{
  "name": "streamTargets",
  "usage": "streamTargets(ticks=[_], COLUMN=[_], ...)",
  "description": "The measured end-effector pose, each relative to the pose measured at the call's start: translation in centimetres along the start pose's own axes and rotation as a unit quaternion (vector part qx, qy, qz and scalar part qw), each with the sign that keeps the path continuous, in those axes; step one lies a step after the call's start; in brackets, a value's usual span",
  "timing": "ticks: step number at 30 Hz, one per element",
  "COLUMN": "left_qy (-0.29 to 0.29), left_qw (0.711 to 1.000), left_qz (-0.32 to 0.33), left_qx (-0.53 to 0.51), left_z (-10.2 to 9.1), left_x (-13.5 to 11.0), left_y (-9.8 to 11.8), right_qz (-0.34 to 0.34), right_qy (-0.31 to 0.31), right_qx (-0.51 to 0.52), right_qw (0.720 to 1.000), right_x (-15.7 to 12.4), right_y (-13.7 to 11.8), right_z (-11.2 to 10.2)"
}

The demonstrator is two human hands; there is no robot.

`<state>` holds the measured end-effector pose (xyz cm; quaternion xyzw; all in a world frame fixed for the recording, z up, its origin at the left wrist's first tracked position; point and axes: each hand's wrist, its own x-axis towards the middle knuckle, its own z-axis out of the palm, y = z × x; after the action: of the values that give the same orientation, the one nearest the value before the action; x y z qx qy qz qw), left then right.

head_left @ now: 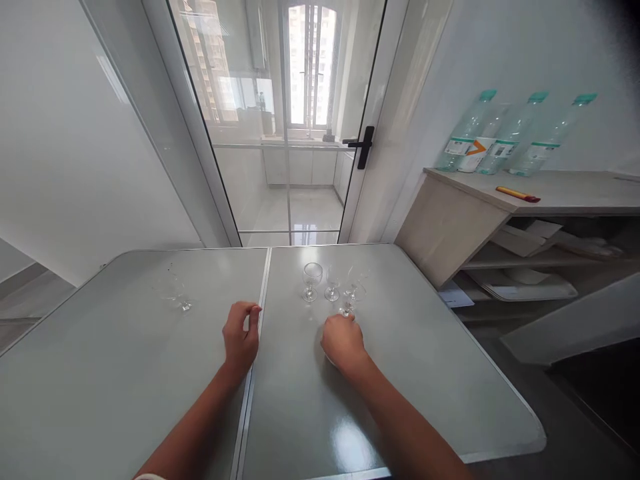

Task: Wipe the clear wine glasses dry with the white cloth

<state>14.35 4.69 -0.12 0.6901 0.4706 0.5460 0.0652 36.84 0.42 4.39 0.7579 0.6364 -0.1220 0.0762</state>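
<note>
My right hand [344, 340] is closed in a fist low over the right half of the table. It grips a small stemmed glass [347, 309], part of which shows just beyond the knuckles; the rest is hidden by the hand. Close beyond it stand more stemmed glasses: a clear one [313, 273] on the left, another [332, 283] beside it, and a fainter one [356, 288] on the right. My left hand [241, 339] hovers near the table's seam, thumb and fingers curled together, with nothing visible in them. Left of it is another transparent glass [184, 305], its outline faint and apparently tilted.
The pale table [125, 373] has a metal seam [246, 407] down its middle. Behind it stands a glazed door with a black handle [366, 147]. At right, a wooden shelf unit [465, 220] carries several plastic bottles [500, 150] and an orange-red pen-like object [517, 194].
</note>
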Motion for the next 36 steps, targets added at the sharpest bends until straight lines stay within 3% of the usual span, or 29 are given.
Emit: streamTargets(ticks=[3,5,9,13,17,20,25,29,33,36], left_qy=[0.098,0.165,0.305,0.370,0.349,0.306,0.228,0.203,0.195,0.138], left_qw=[0.989,0.975,0.934,0.897,0.874,0.892,0.928,0.933,0.945,0.974], left_qz=[0.098,0.100,0.015,-0.077,-0.221,-0.270,-0.285,-0.297,-0.262,-0.175], left_qx=[0.060,0.108,0.185,0.229,0.254,0.193,0.070,0.007,-0.002,0.042], left_z=[-1.8,-3.3,-6.5,-8.7,-9.2,-8.8,-7.7,-7.3,-6.9,-5.9], left_x=[0.7,1.7,3.9,4.8,4.4,3.9,3.5,3.4,3.5,3.4], left_y=[-1.4,-2.6,-5.1,-7.5,-10.2,-12.0,-13.7,-14.0,-12.6,-10.1], right_qz=[-0.012,-0.061,-0.258,-0.329,-0.327,-0.344,-0.370,-0.333,-0.333,-0.295], right_qy=[0.047,0.082,0.093,0.108,0.112,0.096,0.125,0.165,0.232,0.267], right_qx=[0.029,0.048,0.090,0.183,0.283,0.341,0.406,0.418,0.421,0.451], right_qw=[0.998,0.994,0.958,0.920,0.895,0.869,0.826,0.829,0.811,0.799], right_x=[-1.0,-1.5,-1.6,-0.8,0.1,0.4,0.9,1.6,1.5,1.0], right_y=[-0.9,-2.0,-3.8,-3.9,-3.6,-3.6,-3.7,-3.8,-3.5,-3.3], right_z=[-0.5,-0.4,0.9,2.5,3.4,3.6,3.9,3.9,3.4,3.1])
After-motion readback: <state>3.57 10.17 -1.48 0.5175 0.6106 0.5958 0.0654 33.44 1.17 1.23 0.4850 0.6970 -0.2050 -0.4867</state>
